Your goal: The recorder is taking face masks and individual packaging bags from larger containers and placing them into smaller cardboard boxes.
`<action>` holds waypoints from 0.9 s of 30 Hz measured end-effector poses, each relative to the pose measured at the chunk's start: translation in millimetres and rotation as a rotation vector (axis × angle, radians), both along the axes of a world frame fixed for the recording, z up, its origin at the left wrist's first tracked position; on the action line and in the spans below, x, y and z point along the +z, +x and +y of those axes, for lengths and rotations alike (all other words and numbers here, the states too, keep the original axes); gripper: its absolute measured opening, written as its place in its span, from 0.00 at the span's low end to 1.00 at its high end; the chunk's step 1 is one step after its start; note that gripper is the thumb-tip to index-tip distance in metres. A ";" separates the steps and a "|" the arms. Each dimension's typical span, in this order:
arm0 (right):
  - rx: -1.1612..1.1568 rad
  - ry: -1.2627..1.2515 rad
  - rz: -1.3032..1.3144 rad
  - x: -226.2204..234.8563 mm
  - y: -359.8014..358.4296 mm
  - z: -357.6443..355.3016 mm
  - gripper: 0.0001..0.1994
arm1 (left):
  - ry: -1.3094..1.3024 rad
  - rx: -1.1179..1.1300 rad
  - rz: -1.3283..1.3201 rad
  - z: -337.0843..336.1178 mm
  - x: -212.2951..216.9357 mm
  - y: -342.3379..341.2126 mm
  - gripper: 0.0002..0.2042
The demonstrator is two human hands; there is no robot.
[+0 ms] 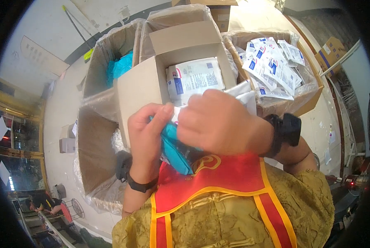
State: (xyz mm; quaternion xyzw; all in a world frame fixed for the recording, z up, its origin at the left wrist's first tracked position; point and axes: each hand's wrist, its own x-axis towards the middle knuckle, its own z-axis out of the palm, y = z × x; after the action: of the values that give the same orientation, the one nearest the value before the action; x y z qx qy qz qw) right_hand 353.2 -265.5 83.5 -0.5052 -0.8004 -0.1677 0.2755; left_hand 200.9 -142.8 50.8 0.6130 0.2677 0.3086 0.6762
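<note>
My left hand (145,131) is closed, its thumb and fingers pinching a teal plastic packet (176,155) that hangs in front of my red apron. Right against it, my right hand (222,124) makes a fist, smeared by motion; what its fingers hold is hidden. A strip of white wrapping shows between the two hands, and white pouch edges (246,94) stick out behind the right fist. Just beyond my hands stands an open cardboard box (138,89) with its flaps spread. Flat white printed pouches (196,78) with blue and red marks lie inside it.
A plastic-lined carton (306,97) at the right is heaped with white pouches (273,66). At the left, one lined carton (95,70) holds teal packets (122,68); another lined carton (95,153) stands nearer. A broom (88,54) leans at the far left.
</note>
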 end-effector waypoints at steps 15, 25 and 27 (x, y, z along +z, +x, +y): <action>0.036 -0.224 0.215 -4.8 28.1 7.1 0.14 | 0.662 -0.203 0.088 20.7 -0.2 -9.2 0.03; -0.050 -0.091 0.103 -15.1 6.9 9.6 0.06 | 0.344 0.008 0.130 1.4 -8.6 -4.5 0.04; 0.027 -0.109 0.091 -11.5 -6.4 -0.3 0.06 | 0.121 0.028 0.034 13.8 -11.4 -4.6 0.04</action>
State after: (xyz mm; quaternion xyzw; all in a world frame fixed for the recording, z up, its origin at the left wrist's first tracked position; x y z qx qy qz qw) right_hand 346.8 -265.8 72.0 -0.5159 -0.8017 -0.0971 0.2859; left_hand 196.3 -129.0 39.4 0.6540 0.2688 0.3231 0.6290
